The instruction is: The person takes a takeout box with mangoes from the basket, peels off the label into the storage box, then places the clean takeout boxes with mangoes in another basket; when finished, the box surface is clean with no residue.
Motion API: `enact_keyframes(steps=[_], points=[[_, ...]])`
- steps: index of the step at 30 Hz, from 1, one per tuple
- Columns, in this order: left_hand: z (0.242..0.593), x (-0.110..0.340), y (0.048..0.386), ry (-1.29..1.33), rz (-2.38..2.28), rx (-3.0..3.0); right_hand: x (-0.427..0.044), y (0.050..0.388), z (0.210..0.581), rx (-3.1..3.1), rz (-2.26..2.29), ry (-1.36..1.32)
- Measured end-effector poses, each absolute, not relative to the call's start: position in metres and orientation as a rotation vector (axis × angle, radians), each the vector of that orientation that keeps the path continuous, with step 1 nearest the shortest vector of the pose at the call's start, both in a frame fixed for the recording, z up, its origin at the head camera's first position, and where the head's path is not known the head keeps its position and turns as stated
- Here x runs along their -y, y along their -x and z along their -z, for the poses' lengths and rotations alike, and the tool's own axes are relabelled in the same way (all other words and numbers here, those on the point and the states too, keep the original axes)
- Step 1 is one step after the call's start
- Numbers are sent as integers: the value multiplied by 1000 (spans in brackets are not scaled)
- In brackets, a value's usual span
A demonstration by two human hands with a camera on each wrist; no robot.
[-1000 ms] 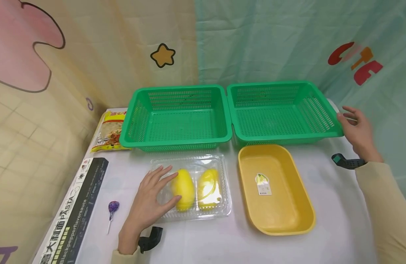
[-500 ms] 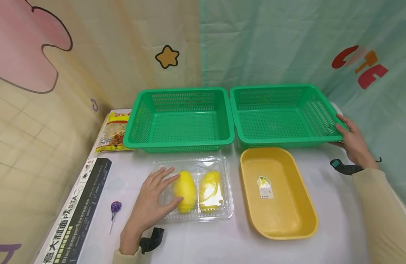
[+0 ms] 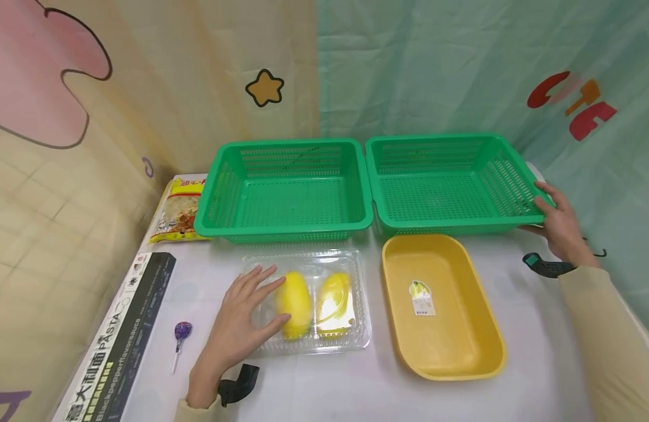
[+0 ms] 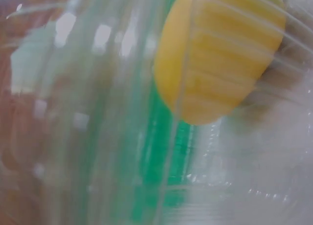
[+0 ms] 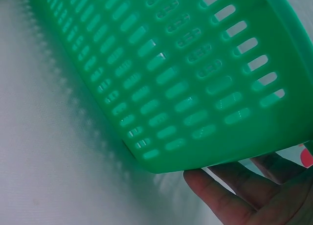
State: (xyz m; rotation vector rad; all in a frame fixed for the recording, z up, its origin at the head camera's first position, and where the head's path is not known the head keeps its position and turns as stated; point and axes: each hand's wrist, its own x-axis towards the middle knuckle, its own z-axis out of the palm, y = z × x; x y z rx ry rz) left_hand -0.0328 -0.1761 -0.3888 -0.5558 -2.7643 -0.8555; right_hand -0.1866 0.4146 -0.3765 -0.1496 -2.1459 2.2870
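Note:
A lidded clear plastic container [image 3: 360, 310] holds a yellow mango-shaped fruit [image 3: 295, 305] and another yellow fruit [image 3: 333, 303]. Over its left side lies my left hand [image 3: 242, 316], fingers and thumb spread; firm contact is hard to judge. Through blurred clear plastic, the left wrist view shows one yellow fruit [image 4: 220, 54]. At the far right, my right hand [image 3: 559, 220] grips the near right corner of the right green basket [image 3: 440, 224]. Digits lie over its rim and one shows below it. Fingers [image 5: 215, 195] touch the basket's outside in the right wrist view.
Left of the gripped basket stands another green basket [image 3: 287, 225]. A yellow tub [image 3: 461, 340] with a sticker sits in front. Further left are a yellow food packet [image 3: 179, 214], a long black-and-white pasta box [image 3: 126, 334] and a purple lollipop [image 3: 182, 332].
My right hand has moved down and closed on the right basket's corner, where a second ago it only touched the rim. My left hand keeps its place over the container.

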Motion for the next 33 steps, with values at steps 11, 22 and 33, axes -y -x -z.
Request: enact_keyframes(steps=[11, 22, 33], points=[[388, 181, 32, 468, 1263, 2639, -414, 186, 375, 2136, -2308, 191], [389, 193, 31, 268, 1315, 2767, -413, 184, 378, 2167, -2268, 205], [387, 196, 32, 203, 1305, 2956, -413, 186, 378, 2124, -2300, 234]])
